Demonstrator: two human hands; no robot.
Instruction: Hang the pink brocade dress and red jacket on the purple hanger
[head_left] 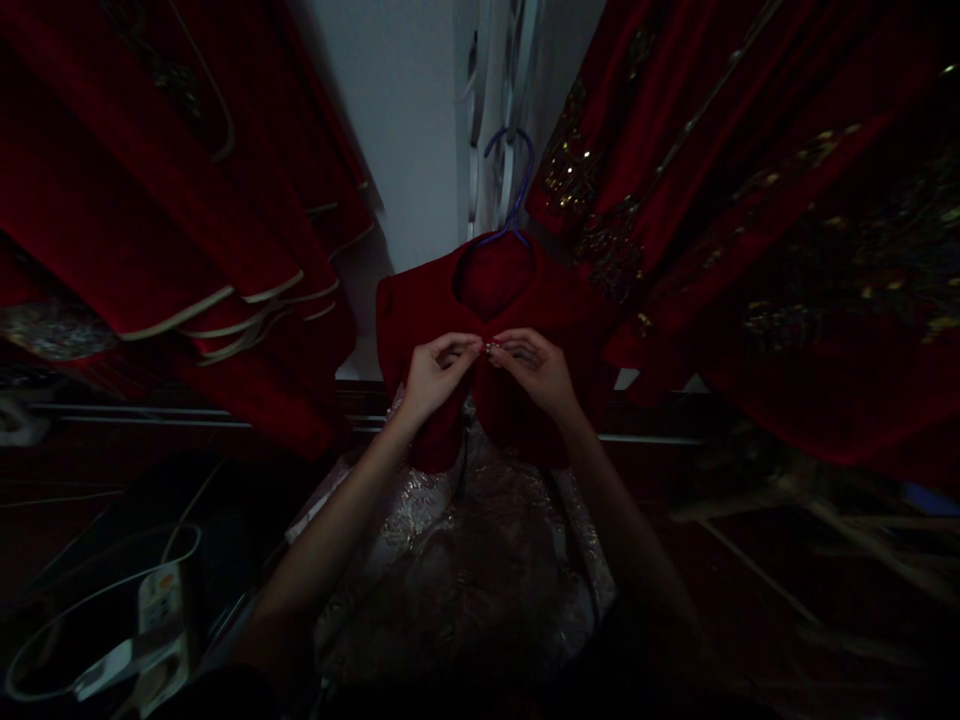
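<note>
A short red jacket (424, 305) hangs on a purple hanger (517, 205), its rounded neckline facing me. Both hands meet at the top of its front opening, just under the neck. Thumb and fingertips of my left hand (442, 375) pinch the jacket's front edge. My right hand (536, 370) pinches a small shiny fastener (492, 349), perhaps a button or clasp, at the opposite edge. The fingertips of the two hands are a small gap apart. Dim light hides the fastener's exact kind.
Red garments with pale trim (187, 310) hang at left, and gold-sequined red garments (570, 170) at right. A shiny pale brocade fabric (427, 510) lies below the jacket. A white power strip (161, 610) with a cable is at lower left. Behind stands a metal grille (480, 120).
</note>
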